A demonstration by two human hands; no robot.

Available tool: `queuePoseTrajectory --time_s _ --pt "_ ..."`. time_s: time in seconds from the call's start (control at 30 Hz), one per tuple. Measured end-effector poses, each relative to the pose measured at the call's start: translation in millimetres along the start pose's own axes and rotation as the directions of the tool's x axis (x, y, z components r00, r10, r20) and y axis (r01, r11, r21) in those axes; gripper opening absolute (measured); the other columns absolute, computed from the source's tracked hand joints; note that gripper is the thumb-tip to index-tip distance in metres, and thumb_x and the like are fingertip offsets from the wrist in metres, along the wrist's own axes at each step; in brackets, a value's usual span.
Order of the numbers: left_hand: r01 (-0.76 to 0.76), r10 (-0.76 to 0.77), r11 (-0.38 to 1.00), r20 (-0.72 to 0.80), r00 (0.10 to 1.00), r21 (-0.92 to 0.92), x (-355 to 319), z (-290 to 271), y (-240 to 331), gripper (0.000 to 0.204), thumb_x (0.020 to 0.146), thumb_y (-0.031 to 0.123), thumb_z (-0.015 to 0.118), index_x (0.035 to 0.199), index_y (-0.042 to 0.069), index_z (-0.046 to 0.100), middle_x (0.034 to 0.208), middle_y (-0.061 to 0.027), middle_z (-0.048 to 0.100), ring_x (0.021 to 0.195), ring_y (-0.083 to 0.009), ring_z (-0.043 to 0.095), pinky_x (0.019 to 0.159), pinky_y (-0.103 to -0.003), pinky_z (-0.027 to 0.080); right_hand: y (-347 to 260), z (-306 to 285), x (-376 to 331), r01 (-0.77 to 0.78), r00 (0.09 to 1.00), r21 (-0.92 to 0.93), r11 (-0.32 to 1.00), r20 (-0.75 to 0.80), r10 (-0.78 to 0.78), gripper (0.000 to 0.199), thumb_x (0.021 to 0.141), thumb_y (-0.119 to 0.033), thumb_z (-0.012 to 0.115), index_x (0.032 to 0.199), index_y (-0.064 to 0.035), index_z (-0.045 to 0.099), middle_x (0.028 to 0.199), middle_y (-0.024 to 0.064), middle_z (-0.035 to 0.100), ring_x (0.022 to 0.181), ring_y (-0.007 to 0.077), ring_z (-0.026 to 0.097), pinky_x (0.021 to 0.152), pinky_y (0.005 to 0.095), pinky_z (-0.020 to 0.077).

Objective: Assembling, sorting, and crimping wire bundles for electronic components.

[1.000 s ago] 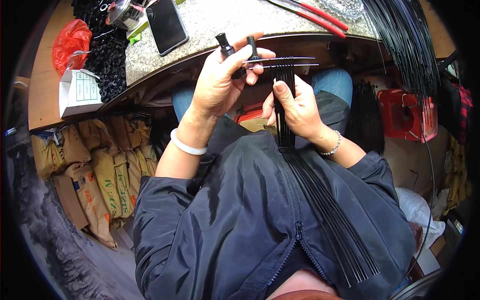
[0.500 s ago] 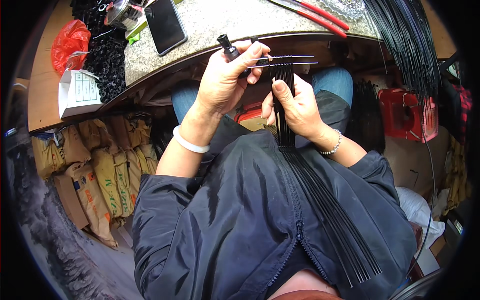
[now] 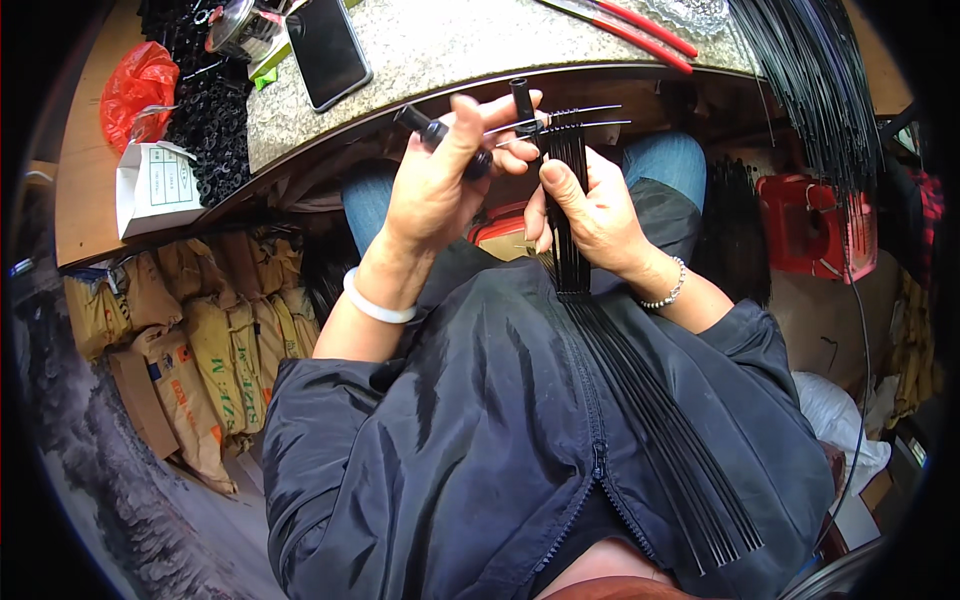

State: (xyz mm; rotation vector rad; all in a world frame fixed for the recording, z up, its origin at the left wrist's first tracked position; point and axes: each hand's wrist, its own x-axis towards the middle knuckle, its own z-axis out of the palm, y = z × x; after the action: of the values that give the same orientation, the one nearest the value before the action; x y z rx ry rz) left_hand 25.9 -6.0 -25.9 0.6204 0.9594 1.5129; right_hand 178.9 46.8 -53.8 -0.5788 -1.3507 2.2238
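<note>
My right hand (image 3: 600, 215) pinches a flat row of thin black cords (image 3: 572, 255) between thumb and fingers. Their lower lengths fan across my dark jacket toward the lower right. At the top of the row, two thin metal rods (image 3: 600, 124) run crosswise, with small loops of cord along them. My left hand (image 3: 430, 175) has a short black barrel-shaped piece (image 3: 425, 128) in its palm, under the thumb. Its fingertips reach the left side of the row, beside a narrow black tube (image 3: 521, 100) standing upright there. Whether the fingers grip that tube is hard to make out.
A stone-topped table curves ahead, bearing a phone (image 3: 328, 52), red-handled pliers (image 3: 640, 35) and a pile of small black parts (image 3: 210, 150). A white box (image 3: 160, 190) sits left. Long black cords (image 3: 815, 90) hang over the right edge, above a red basket (image 3: 800, 225).
My left hand has turned and its thumb has lifted, so the barrel piece tilts and sits further left. The narrow black tube now shows more upright beside the cords. My right hand stays nearly still.
</note>
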Motion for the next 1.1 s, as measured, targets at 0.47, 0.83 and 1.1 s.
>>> queuePoseTrajectory --time_s 0.47,0.83,1.1 --pt "-0.200 0.220 0.957 -0.074 0.973 0.211 -4.5 4.7 -7.9 0.029 0.079 0.001 0.066 0.107 -0.001 0.062 0.084 -0.0037 0.065 0.061 -0.0037 0.053 0.054 -0.017 0.043 3.1 2.6 0.1 0.043 0.998 -0.011 0.999 0.050 -0.042 0.051 0.091 -0.039 0.048 0.124 -0.0028 0.036 0.062 0.0086 0.057 0.047 0.0112 0.054 0.043 0.0194 0.0439" --pt "-0.122 0.122 0.993 -0.018 0.992 0.001 -2.0 0.7 -13.3 0.030 0.079 0.004 0.068 0.107 -0.002 0.061 0.078 -0.0042 0.063 0.060 -0.0064 0.051 0.054 -0.017 0.041 -1.7 -0.8 -0.5 -0.016 0.995 -0.039 0.999 0.093 0.019 0.046 0.092 -0.047 0.039 0.103 -0.0032 0.043 0.060 0.0085 0.057 0.044 0.0108 0.053 0.042 0.0194 0.0441" --pt "0.026 -0.019 0.994 0.067 0.998 -0.108 9.0 -17.9 -19.4 0.016 0.079 0.006 0.069 0.093 0.001 0.063 0.074 -0.0055 0.061 0.061 -0.0086 0.053 0.053 -0.019 0.042 -4.3 -0.4 -0.4 0.010 0.996 -0.051 0.999 0.091 -0.005 0.050 0.093 -0.050 0.032 0.100 -0.0016 0.043 0.059 0.0111 0.056 0.042 0.0126 0.052 0.040 0.0211 0.0432"
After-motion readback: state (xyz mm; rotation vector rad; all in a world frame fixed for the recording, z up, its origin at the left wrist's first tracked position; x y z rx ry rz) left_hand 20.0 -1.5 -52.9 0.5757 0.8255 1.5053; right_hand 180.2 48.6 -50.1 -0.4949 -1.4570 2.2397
